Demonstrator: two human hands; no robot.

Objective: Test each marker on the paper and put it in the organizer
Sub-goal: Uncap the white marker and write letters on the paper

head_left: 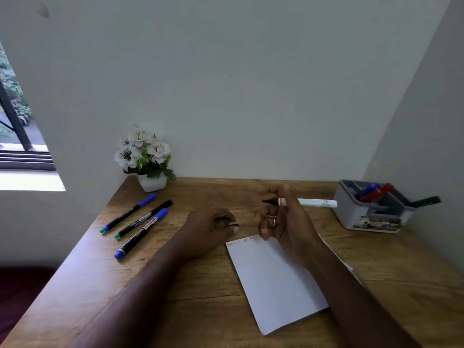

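Observation:
My right hand (281,219) grips a white marker (315,202) with a black tip pointing left, held above the top of the white paper (276,280). The marker is uncapped. My left hand (211,227) rests on the desk left of the paper, fingers curled round a small black thing, probably the cap (232,225). Faint scribbles show along the paper's top edge. The grey organizer (351,209) stands at the back right and holds a blue, a red and a green marker. Three dark markers (140,222) lie on the desk at the left.
A white pot of white flowers (147,159) stands in the back left corner of the wooden desk (200,285). Walls close the desk in at the back and right. A window is at the far left.

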